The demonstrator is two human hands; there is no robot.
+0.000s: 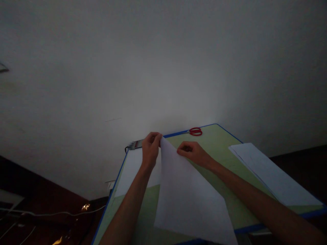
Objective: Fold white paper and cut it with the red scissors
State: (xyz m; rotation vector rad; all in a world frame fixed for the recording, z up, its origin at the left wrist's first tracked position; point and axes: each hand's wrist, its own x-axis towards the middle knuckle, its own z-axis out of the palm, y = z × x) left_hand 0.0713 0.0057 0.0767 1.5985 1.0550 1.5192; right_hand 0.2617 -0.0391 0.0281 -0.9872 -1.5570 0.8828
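The sheet [189, 200], thin white paper, hangs slanted above the flat green tabletop [212, 139], extending lengthwise nearward from both grips. The right hand [192, 151], slightly nearer, pinches its right edge; the left hand [151, 148] pinches its far corner. Red-handled scissors [195, 131] lie beyond.

White sheet of paper [186, 200], plain on visible face, smooth. Slants above pale green tabletop [209, 136], narrow peak uppermost, body widening toward viewer. Peak pinched between thumb and fingers of left hand [151, 144]; fingertips of right hand [191, 151] at sloping right edge, slightly lower. Left edge drops nearly straight; right edge runs diagonally down, then turns steeply at corner. Lowest part cut off by view.
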